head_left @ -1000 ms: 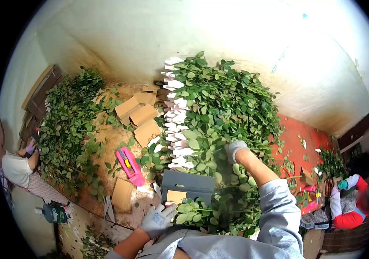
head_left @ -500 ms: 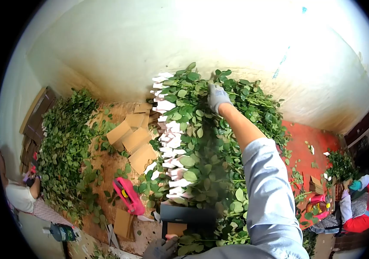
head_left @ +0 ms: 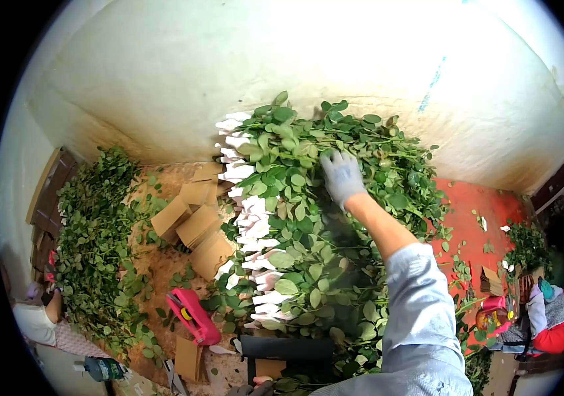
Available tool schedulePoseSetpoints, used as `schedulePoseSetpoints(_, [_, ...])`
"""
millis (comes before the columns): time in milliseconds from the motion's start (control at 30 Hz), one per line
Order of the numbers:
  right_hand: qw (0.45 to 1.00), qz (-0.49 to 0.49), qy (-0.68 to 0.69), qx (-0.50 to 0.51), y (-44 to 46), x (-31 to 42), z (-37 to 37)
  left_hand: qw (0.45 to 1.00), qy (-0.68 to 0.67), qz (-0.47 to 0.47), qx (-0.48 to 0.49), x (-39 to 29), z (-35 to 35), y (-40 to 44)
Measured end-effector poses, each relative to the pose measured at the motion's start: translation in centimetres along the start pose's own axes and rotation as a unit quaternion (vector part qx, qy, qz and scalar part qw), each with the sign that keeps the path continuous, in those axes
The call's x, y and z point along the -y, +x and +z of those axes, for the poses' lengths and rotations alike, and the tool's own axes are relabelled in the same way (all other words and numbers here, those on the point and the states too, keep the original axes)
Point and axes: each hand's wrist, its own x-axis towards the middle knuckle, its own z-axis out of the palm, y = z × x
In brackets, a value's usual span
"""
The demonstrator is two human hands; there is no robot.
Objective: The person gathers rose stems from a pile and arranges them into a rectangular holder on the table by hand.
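A grey work glove covers my right hand [head_left: 343, 177], which lies on a broad pile of leafy green stems [head_left: 321, 228]. Its fingers look slightly apart among the upper leaves, and I see no stem clearly gripped. White tapered heads [head_left: 254, 218], apparently flowers in white sleeves, line the pile's left side. At the bottom edge my left hand [head_left: 252, 389], also gloved with a bare fingertip showing, is mostly cut off. It is just below a black bar-like piece [head_left: 286, 347] that stands in front of the pile.
Left of the pile lie folded cardboard pieces [head_left: 199, 228] and a pink tape dispenser [head_left: 194, 318]. Another heap of leafy stems [head_left: 100, 264] lies farther left, beside a person [head_left: 36, 322]. At right, a person in red and grey [head_left: 549, 323] is near a red surface [head_left: 476, 204].
My right hand has come down and slightly right from the pile's top edge, its fingers now more spread. My left hand has sunk lower, mostly out of view. The camera view has shifted slightly.
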Motion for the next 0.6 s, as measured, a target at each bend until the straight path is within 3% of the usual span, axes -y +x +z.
schedulePoseSetpoints(67, [1.0, -0.007, 0.023, -0.008, -4.3, 0.7, -2.2, 1.0, 0.015, -0.01, -0.021, -0.2, -0.3, 0.3])
schedulePoseSetpoints(133, [0.998, -0.03, 0.053, -0.014, -8.1, 1.5, -3.4, 0.995, -0.059, -0.074, 0.034, -0.2, -0.6, 0.7])
schedulePoseSetpoints(167, [0.997, -0.046, 0.032, 0.044, -9.7, 2.3, -4.7, 0.995, -0.058, -0.069, 0.032, -0.1, 0.1, 0.5])
schedulePoseSetpoints(233, [0.993, -0.086, 0.062, 0.059, -12.5, 3.9, -5.7, 0.994, 0.038, -0.101, 0.034, 0.4, 1.9, -0.1])
schedulePoseSetpoints(267, [0.989, -0.116, 0.057, 0.076, -13.5, 4.5, -6.9, 0.994, 0.039, -0.095, 0.033, 0.5, 1.6, 0.1])
schedulePoseSetpoints(367, [0.94, -0.166, 0.014, 0.297, -15.0, 6.9, -7.6, 0.999, 0.003, -0.044, -0.012, 0.2, -0.6, 0.8])
schedulePoseSetpoints(467, [0.909, -0.197, 0.049, 0.363, -14.1, 7.4, -9.4, 0.998, -0.037, -0.028, -0.04, 0.3, -1.9, 1.5])
schedulePoseSetpoints(500, [0.91, -0.198, 0.049, 0.362, -12.5, 7.5, -10.4, 0.996, 0.03, 0.047, -0.069, 1.1, -0.9, 1.1])
schedulePoseSetpoints(533, [0.882, -0.169, 0.032, 0.439, -10.2, 7.6, -11.2, 0.984, 0.095, 0.119, -0.097, 1.6, -0.3, 0.9])
schedulePoseSetpoints(567, [0.847, -0.14, 0.016, 0.513, -7.9, 7.2, -11.3, 0.984, 0.093, 0.116, -0.096, 1.5, -0.4, 0.8])
schedulePoseSetpoints(600, [0.866, -0.129, 0.034, 0.481, -5.8, 6.3, -10.7, 0.988, 0.083, 0.103, -0.08, 1.3, -0.7, 0.8])
